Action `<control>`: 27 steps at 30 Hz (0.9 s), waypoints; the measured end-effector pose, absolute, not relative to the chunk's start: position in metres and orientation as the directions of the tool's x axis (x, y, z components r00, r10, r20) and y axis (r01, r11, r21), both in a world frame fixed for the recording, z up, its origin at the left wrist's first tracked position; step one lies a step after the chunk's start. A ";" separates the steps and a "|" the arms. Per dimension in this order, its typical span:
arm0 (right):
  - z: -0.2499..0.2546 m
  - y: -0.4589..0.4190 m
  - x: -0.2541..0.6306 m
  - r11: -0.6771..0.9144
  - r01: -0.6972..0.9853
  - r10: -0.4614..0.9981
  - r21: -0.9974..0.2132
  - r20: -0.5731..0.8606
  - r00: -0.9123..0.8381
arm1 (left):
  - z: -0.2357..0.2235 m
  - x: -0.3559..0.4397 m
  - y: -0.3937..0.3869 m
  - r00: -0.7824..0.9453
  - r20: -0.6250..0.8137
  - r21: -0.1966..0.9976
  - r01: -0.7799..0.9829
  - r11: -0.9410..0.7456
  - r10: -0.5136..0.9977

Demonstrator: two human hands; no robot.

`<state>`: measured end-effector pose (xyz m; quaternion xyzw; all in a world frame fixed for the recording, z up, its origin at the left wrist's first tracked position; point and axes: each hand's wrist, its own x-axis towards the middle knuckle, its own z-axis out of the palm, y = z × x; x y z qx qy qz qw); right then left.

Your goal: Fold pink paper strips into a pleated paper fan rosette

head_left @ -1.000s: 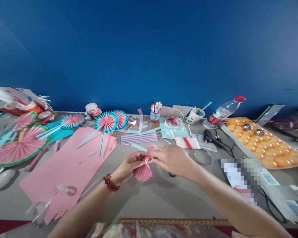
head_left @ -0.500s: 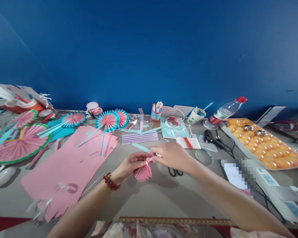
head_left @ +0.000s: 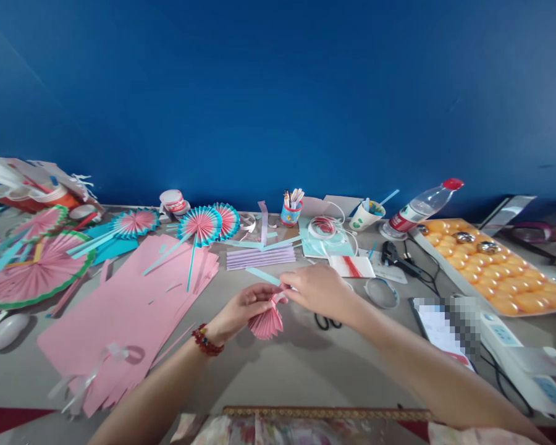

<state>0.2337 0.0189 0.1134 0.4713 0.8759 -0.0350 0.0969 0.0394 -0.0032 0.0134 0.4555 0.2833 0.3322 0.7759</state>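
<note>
Between my hands is a pleated pink paper fan (head_left: 265,324), its folds spreading downward above the table. My left hand (head_left: 244,309) pinches it near its narrow, gathered top. Close by, my right hand (head_left: 317,289) is closed with its fingertips at that same gathered end; my fingers hide just what they grip there. A light blue paper strip (head_left: 262,275) lies right behind the fingertips. Black scissors (head_left: 327,322) rest under my right wrist, their handles showing. Farther back lies a pleated lilac paper strip (head_left: 260,257).
Pink paper sheets (head_left: 115,296) cover the left side, with finished pink-and-blue paper fans (head_left: 199,226) beyond. At the back stand a pen cup (head_left: 290,213), a paper cup (head_left: 367,216) and a plastic bottle (head_left: 412,213). To the right are a glue gun (head_left: 398,261), a phone (head_left: 440,330) and a power strip (head_left: 505,337).
My hands and the pink paper fan stay nearly in place. Only a slight shift of the view shows.
</note>
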 end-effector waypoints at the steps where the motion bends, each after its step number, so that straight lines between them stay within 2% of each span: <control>1: 0.115 0.019 0.233 0.561 0.827 0.811 0.031 -0.222 -0.541 | 0.013 0.039 -0.003 0.618 -0.138 0.898 -0.251 0.361 0.774; 10: 0.122 0.019 0.226 0.561 0.824 0.795 0.083 -0.331 -0.508 | 0.013 0.038 -0.003 0.617 -0.122 0.916 -0.231 0.328 0.777; 27: 0.113 0.018 0.224 0.523 0.847 0.832 0.097 -0.276 -0.482 | 0.017 0.038 -0.004 0.620 -0.128 0.924 -0.209 0.320 0.774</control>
